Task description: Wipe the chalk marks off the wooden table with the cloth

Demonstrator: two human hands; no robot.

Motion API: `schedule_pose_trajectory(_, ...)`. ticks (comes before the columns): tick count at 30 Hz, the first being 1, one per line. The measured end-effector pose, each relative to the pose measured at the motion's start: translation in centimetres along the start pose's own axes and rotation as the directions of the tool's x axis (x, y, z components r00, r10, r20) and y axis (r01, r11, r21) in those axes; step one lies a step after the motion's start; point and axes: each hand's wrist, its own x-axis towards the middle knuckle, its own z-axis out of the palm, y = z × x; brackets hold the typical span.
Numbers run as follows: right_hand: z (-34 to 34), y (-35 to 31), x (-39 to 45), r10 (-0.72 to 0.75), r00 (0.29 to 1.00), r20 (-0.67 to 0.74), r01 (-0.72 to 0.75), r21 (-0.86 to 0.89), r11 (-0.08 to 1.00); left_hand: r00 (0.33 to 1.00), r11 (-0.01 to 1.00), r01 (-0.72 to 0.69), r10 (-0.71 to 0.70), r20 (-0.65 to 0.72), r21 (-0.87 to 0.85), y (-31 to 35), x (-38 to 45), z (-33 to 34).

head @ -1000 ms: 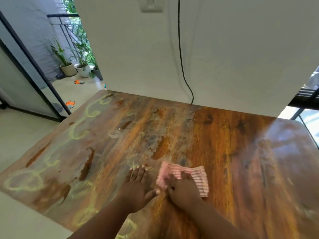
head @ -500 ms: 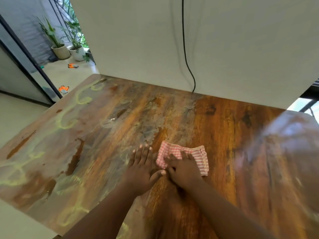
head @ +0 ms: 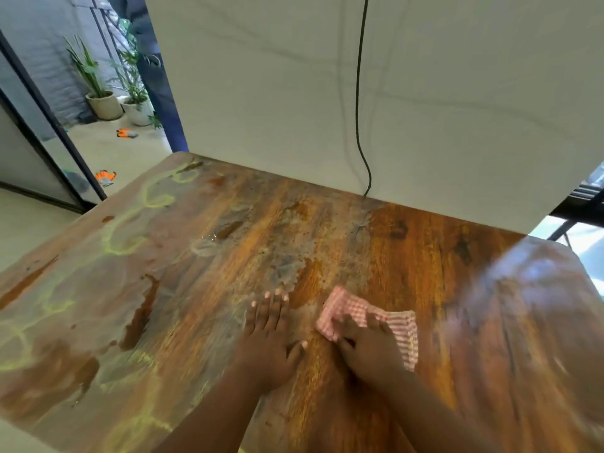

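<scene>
The left hand (head: 268, 348) lies flat on the wooden desk (head: 425, 256), fingers straight, holding nothing. Just right of it the right hand (head: 369, 348) presses the pink checked cloth (head: 397, 325) down — fingers spread. Yellow chalk marks (head: 124, 237) lie farther left; a black cable (head: 361, 125) hangs beyond.

Left hand (head: 266, 346) flat, fingers (head: 273, 310) straight (thumb out); right hand (head: 371, 349) palm down, fingers spread.
</scene>
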Motion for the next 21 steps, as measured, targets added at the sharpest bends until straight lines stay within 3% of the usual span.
schedule_pose_trajectory(3,0.5,0.4,-1.3,-0.224,0.97,0.093,0.224,0.011,0.975,0.985,1.0,0.011,-0.015,-0.172,-0.024,0.0,-0.3,-0.1)
schedule_pose_trajectory(5,-0.7,2.7,-1.5,-0.27,0.958,0.092,0.268,0.039,0.963,0.972,0.995,0.046,-0.066,-0.225,-0.093,-0.4,0.9,-0.7)
schedule_pose_trajectory(9,-3.7,6.6,3.4,-0.07,0.997,-0.02,0.07,0.01,0.997,0.994,0.991,0.108,-0.11,-0.025,-0.077,-1.2,3.2,-1.0)
schedule_pose_trajectory(11,-4.3,5.6,7.1,-0.043,0.998,-0.05,0.043,-0.01,0.999,0.993,0.988,0.118,-0.116,0.018,-0.103,-1.3,4.8,-1.6)
schedule_pose_trajectory(14,-3.3,4.3,9.4,-0.218,0.976,-0.01,0.218,0.02,0.976,0.993,0.985,0.11,-0.104,0.056,-0.132,-1.1,6.8,-2.3)
schedule_pose_trajectory(17,-3.4,7.1,8.9,-0.452,0.887,0.097,0.439,0.129,0.889,0.993,0.987,0.107,-0.101,0.053,-0.118,-0.9,8.1,-2.7)
schedule_pose_trajectory(19,-5.1,9.4,10.1,-0.429,0.902,0.046,0.412,0.207,0.888,0.992,0.983,0.13,-0.128,0.02,-0.128,-0.2,8.8,-2.6)
schedule_pose_trajectory(21,-6.5,10.1,12.3,-0.285,0.957,-0.058,0.29,0.236,0.928,0.988,0.98,0.154,-0.154,0.016,-0.126,0.6,9.6,-2.5)
